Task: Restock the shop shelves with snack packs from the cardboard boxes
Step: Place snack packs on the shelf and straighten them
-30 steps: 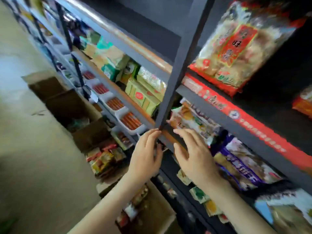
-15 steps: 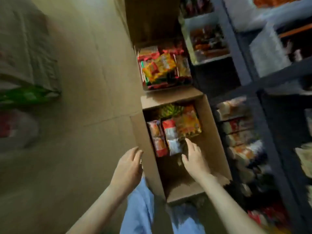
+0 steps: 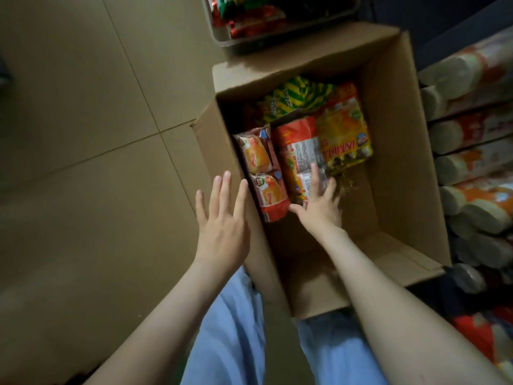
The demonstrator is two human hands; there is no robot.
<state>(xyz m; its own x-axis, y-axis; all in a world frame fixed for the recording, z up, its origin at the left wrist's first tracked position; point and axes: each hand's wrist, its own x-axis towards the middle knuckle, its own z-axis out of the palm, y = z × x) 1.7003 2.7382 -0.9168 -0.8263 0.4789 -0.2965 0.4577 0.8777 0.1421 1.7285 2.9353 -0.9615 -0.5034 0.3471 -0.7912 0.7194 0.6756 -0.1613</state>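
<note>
An open cardboard box [image 3: 399, 151] stands on the floor below me with several snack packs in its far half. My right hand [image 3: 319, 201] reaches inside, its fingers spread flat on a red-and-white pack [image 3: 299, 151]. Left of that pack lies an orange-red pack [image 3: 262, 168]. A yellow pack [image 3: 344, 126] and a green-and-yellow striped pack [image 3: 291, 98] lie further in. My left hand [image 3: 222, 220] hovers with straight fingers over the box's left wall and holds nothing.
A clear tray [image 3: 222, 41] of red and green packs sits beyond the box. Shelves on the right hold rows of round wrapped snacks [image 3: 472, 173]. Tan floor tiles [image 3: 83, 134] spread to the left. My blue trousers [image 3: 233, 343] show below the box.
My view swung from the shelves down to the box on the floor. My right hand went into the box onto the packs, and my left hand came to the box's left wall.
</note>
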